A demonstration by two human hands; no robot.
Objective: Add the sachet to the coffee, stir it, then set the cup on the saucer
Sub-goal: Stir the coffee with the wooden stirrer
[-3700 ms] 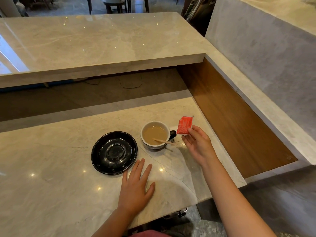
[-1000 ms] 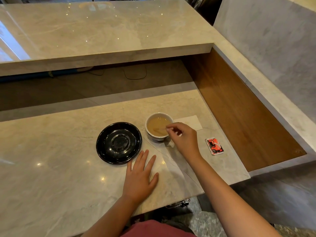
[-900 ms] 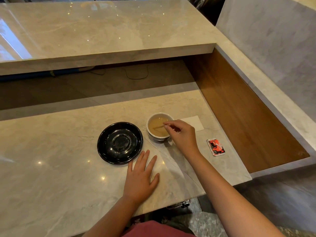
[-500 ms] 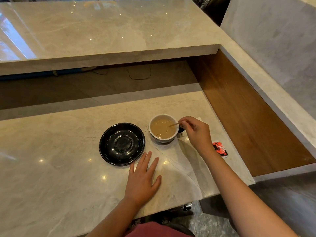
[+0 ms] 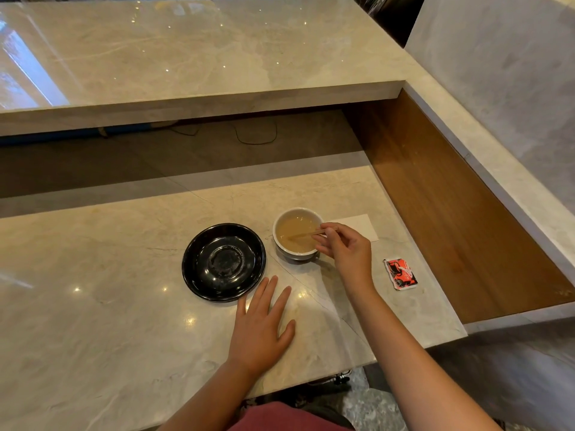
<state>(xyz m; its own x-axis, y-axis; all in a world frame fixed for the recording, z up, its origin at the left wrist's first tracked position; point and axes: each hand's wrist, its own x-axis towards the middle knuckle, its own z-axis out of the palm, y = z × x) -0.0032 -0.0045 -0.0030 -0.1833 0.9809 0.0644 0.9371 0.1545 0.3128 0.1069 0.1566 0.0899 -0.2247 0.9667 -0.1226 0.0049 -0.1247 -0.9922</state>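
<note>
A white cup (image 5: 281, 243) of light brown coffee stands on the marble counter. My right hand (image 5: 347, 251) is at the cup's right rim, pinching a thin wooden stirrer (image 5: 306, 234) whose far end dips into the coffee. The cup's handle is hidden behind this hand. To the cup's left sits a shiny black saucer (image 5: 223, 262) with nothing on it. The red sachet (image 5: 400, 273) lies flat on the counter to the right of my hand. My left hand (image 5: 260, 328) rests palm down, fingers apart, just below the saucer.
A white napkin (image 5: 357, 224) lies behind the cup. A higher marble ledge (image 5: 199, 98) overhangs the back, and a wooden side panel (image 5: 451, 206) walls the right. The counter's front edge (image 5: 404, 353) drops off near my arms.
The sachet went from my right hand to the counter. My right hand then took the stirrer and has been moving it around in the coffee. The left hand stayed put.
</note>
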